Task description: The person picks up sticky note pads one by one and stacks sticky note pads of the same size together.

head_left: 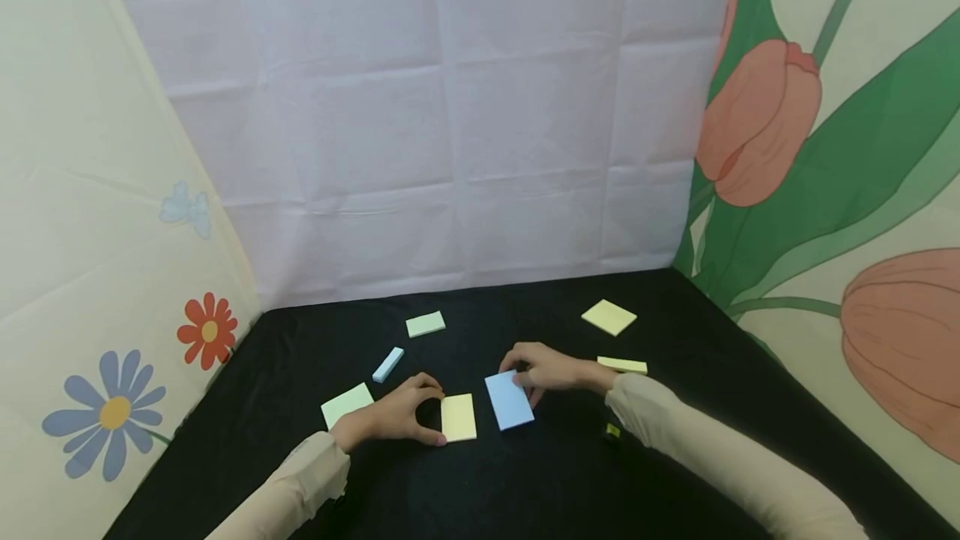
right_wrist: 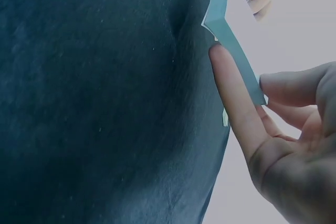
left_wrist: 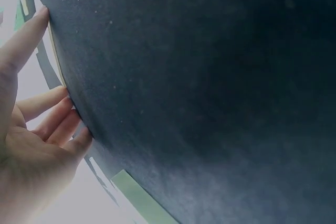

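A pale yellow sticky note pad (head_left: 459, 417) lies flat on the black cloth. My left hand (head_left: 401, 413) spans its left edge, thumb at the near corner and index finger at the far one; the left wrist view shows both fingertips on the pad's thin edge. My right hand (head_left: 543, 369) pinches a blue sticky note pad (head_left: 510, 401) by its far right part, just right of the yellow one. In the right wrist view the thick blue pad (right_wrist: 239, 51) is tilted off the cloth, between thumb and fingers.
A green pad (head_left: 347, 404) lies by the left wrist, with a narrow light-blue block (head_left: 387, 364) and pale green pad (head_left: 425, 324) beyond. Yellow pads lie at the back right (head_left: 609, 317) and beside the right wrist (head_left: 622, 365). A small black-and-yellow object (head_left: 612, 432) sits below the right sleeve.
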`<state>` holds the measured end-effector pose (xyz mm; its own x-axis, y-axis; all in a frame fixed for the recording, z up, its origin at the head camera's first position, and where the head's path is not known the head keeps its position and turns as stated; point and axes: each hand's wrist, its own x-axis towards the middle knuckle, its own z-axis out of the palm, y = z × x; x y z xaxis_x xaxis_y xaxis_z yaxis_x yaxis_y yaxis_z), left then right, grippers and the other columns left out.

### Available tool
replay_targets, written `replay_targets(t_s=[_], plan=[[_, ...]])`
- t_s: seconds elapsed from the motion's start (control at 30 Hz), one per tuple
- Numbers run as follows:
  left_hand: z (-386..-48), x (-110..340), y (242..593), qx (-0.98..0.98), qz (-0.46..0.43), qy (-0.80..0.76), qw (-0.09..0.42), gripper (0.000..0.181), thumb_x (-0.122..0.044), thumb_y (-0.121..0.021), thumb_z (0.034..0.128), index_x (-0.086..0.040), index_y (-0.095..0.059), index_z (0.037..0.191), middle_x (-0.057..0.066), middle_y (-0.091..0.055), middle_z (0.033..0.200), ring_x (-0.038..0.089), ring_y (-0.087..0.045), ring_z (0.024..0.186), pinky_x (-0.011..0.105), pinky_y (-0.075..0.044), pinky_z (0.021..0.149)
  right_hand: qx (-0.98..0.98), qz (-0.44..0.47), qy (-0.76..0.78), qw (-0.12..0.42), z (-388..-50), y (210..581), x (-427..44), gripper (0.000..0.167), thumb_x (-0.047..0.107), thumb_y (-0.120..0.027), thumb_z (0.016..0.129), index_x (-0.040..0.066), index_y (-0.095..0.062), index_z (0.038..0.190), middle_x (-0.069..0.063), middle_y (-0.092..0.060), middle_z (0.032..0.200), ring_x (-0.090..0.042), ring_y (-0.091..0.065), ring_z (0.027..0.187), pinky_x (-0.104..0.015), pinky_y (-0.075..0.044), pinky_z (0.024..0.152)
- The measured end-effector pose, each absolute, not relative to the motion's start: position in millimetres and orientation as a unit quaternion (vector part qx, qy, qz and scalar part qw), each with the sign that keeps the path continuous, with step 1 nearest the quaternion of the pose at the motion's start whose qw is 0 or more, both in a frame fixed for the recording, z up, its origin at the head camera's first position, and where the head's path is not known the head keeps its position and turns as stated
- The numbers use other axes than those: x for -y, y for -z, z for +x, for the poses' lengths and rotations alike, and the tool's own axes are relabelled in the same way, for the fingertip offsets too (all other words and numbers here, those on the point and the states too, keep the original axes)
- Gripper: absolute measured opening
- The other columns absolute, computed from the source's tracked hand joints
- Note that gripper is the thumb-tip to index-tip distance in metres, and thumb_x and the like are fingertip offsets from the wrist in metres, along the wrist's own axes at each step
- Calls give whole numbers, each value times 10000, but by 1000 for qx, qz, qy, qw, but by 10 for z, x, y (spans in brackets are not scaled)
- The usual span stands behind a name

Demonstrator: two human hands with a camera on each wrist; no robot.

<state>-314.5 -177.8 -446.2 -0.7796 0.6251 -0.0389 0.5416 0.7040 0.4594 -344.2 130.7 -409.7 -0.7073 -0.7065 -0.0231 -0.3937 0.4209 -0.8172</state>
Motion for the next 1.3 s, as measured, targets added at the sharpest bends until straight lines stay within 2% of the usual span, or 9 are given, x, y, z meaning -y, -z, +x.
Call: replay_targets(t_s=[0.9,1.3], plan=[[-3145,1767,4490,-920,315,-214,89,696,-464,-799,807,-33,-587,1310,88,-443,1337,257,-448,1191,462,-410,1002,-819,-305,443,201,-3467,4185,-958,209,-6,-538,956,-14,-620,1148,-110,-494,1063,-234,-646,728,-360,-579,623],[-3145,1756,4476,-919,320,-210,89,666,-466,-794,809,-38,-611,1285,83,-456,1314,251,-462,1175,449,-416,997,-809,-306,457,205,-3476,4225,-860,215,-21,-550,948,-55,-600,1155,-134,-494,1075,-251,-664,706,-371,-580,630]])
